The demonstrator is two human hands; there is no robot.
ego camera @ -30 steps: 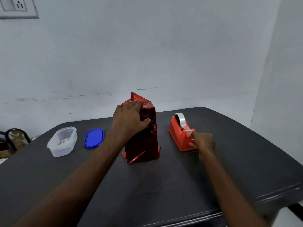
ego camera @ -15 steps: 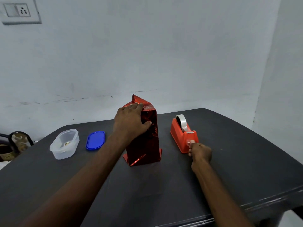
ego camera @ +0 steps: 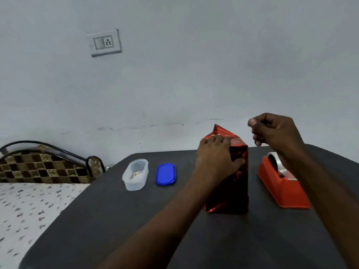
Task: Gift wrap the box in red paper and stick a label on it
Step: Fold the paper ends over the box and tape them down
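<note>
A tall box wrapped in shiny red paper (ego camera: 233, 191) stands upright on the dark table (ego camera: 136, 230), with a paper flap pointing up at its top. My left hand (ego camera: 215, 158) grips the box's upper end, fingers over the folded top and thumb on the near face. My right hand (ego camera: 275, 133) hovers just right of the box top, fingers curled in a pinch; it seems to hold a short strip of clear tape that hardly shows. An orange tape dispenser (ego camera: 281, 187) sits right of the box, under my right forearm.
A clear plastic container (ego camera: 136, 174) with a small item inside and its blue lid (ego camera: 165, 174) lie left of the box. A bed with a patterned sheet (ego camera: 29, 206) and checkered headboard (ego camera: 38, 167) adjoins the table's left edge. The wall is close behind.
My right hand left the dispenser's front and rose to beside the box top. My left hand stayed on the box. The camera turned left, bringing the bed into view.
</note>
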